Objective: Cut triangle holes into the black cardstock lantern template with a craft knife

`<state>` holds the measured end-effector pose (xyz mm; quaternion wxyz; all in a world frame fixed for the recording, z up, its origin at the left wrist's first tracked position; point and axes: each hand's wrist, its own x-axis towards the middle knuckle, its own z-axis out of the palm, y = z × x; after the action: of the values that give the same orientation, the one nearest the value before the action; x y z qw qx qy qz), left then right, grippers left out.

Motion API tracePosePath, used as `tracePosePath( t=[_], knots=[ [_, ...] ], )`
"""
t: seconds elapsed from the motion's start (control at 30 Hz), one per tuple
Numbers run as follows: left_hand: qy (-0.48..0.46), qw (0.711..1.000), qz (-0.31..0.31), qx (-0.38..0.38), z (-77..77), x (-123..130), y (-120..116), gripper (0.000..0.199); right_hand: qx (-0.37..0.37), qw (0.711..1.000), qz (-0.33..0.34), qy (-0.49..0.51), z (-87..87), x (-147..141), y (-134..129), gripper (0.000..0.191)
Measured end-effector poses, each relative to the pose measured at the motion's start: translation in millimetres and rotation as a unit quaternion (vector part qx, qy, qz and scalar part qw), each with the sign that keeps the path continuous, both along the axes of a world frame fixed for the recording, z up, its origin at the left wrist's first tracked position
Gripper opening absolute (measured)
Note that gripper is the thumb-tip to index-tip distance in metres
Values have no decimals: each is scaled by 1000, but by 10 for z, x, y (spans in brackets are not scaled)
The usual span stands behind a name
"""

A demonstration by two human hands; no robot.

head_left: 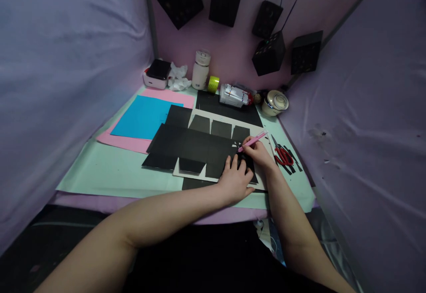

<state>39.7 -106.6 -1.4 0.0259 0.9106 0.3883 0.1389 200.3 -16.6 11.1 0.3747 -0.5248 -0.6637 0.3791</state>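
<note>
A black sheet (196, 144) with cut flaps along its edges lies over a white board (262, 178) at the middle of the table. Fingers spread, my left hand (234, 181) rests flat on the sheet's right part. My right hand (258, 152) is closed round a pink pen-like tool (253, 141), whose lower end is at the sheet. Small pale cut-outs or marks show just left of that tip; their exact shape is too small to tell.
Red-handled scissors (284, 155) lie among black strips at right. Blue paper (143, 116) and pink paper (124, 143) lie left. Behind stand a white bottle (200, 71), yellow tape (213, 83) and a lidded bowl (274, 103). Black boxes (269, 53) hang above.
</note>
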Motion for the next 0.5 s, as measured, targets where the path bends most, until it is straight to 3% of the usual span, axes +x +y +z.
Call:
tracePosePath(
  t=[0.5],
  knots=[
    [-8, 1000, -7, -5, -14, -2, 3, 60, -12, 1000, 7, 0, -61, 37, 38, 16]
  ],
)
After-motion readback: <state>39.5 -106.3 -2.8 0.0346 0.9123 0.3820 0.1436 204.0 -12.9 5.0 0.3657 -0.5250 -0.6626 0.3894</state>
